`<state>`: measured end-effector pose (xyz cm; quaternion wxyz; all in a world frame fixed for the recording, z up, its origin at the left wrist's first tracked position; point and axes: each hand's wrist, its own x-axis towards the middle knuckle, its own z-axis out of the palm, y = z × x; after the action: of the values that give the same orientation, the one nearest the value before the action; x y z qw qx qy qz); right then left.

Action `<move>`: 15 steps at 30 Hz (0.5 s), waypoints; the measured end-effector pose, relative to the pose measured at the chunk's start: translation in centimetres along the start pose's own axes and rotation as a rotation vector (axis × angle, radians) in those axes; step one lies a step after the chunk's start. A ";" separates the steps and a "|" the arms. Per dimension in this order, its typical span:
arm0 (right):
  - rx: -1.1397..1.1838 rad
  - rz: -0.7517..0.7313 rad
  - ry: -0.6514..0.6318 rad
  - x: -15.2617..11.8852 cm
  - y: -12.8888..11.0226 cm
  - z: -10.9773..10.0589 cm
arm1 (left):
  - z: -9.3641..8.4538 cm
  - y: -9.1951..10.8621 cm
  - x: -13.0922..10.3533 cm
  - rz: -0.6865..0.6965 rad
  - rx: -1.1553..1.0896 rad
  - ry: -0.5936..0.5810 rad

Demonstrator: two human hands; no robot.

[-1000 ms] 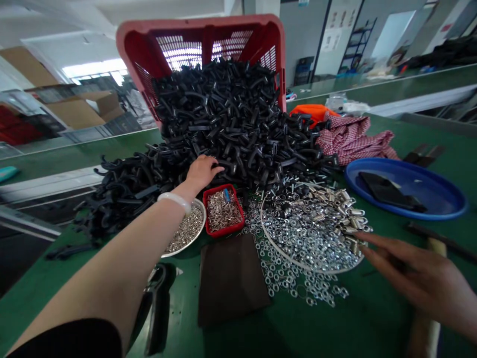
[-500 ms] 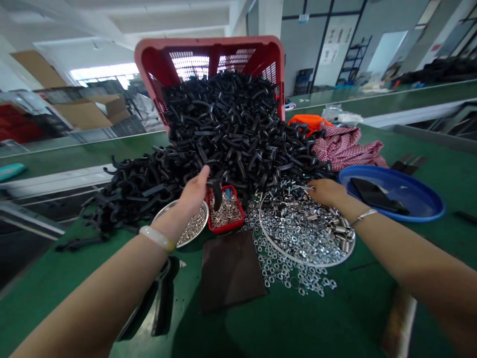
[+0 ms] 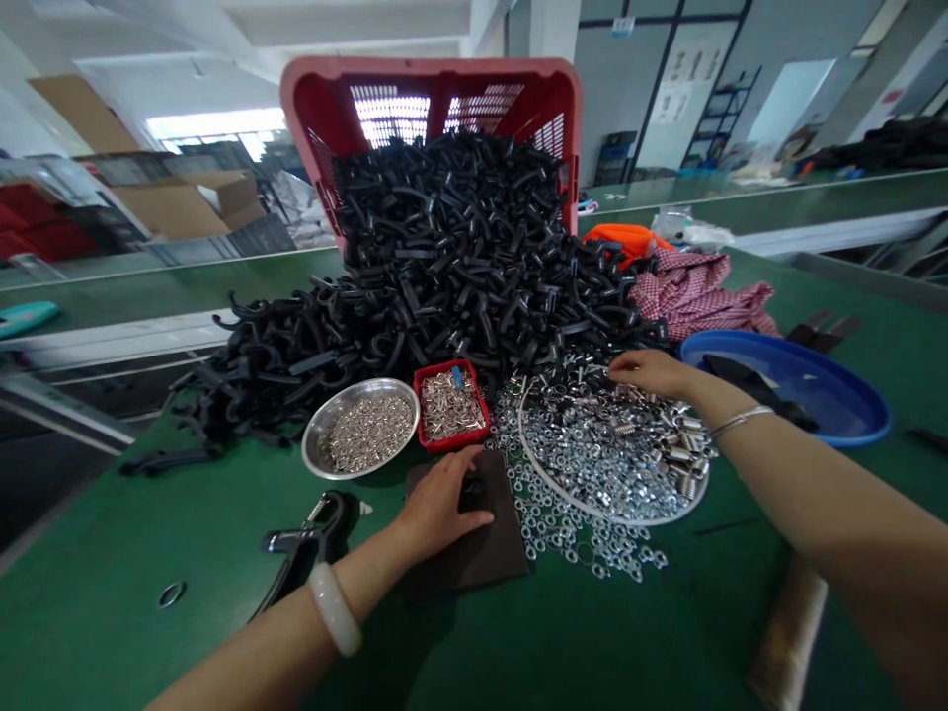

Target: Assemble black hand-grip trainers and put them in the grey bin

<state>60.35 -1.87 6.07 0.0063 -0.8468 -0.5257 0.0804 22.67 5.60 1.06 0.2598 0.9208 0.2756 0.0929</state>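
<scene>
My left hand is over a dark brown square pad, its thumb and fingers around a small black plastic part, mostly hidden by the hand. My right hand reaches over the far side of a round white-rimmed plate heaped with nuts, springs and small metal pieces. Its fingertips are pinched together; what they hold, if anything, is too small to tell. Between the hands and the pile stand a red tray of pins and a metal bowl of small silvery pieces.
A tipped red crate spills a large pile of black curved parts across the green table. At right lie a blue tray and a checked cloth. A black-handled clamp-like tool and a metal ring lie at left.
My left hand has come down and nearer from the edge of the pile to the brown pad, bringing a black part. My right hand stays over the plate, fingers still pinched.
</scene>
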 end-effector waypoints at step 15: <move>0.277 0.184 0.126 1.5 -0.8 0.1 | -2.0 0.9 -0.7 -0.121 -0.134 -0.058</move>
<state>60.33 -0.16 5.87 0.1484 -0.8857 -0.4286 0.0989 21.91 5.42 3.23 0.3339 0.8853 0.3163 0.0687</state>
